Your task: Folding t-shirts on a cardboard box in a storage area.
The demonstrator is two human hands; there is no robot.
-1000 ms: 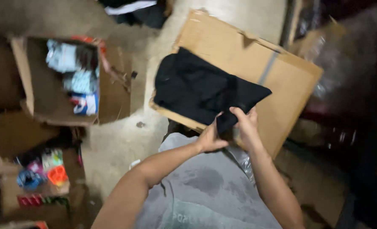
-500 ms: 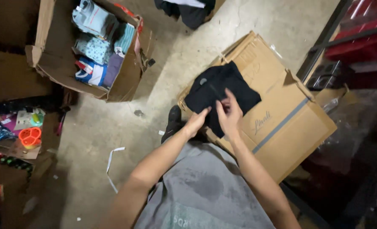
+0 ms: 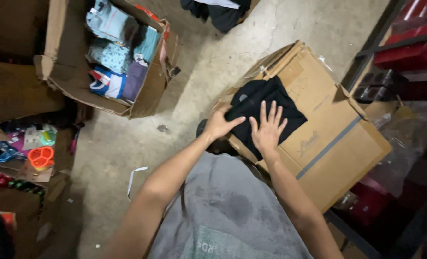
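A folded black garment (image 3: 280, 98) lies on top of a closed brown cardboard box (image 3: 338, 144) in front of me. My right hand (image 3: 267, 128) rests flat on the garment with its fingers spread. My left hand (image 3: 220, 123) touches the garment's left edge, fingers curled over the fold. Both forearms reach out over my grey shirt.
An open cardboard box (image 3: 65, 67) of folded, colourful clothes (image 3: 117, 52) stands at the upper left. Toys, with an orange tray (image 3: 41, 157) among them, lie at the left. Dark clothing (image 3: 218, 12) sits at the top. Red items on shelving (image 3: 405, 43) are at the right. A concrete floor (image 3: 112, 144) lies between.
My right hand has opened flat on the garment, which looks more compactly folded than one second ago. The view has shifted, so the box sits further right.
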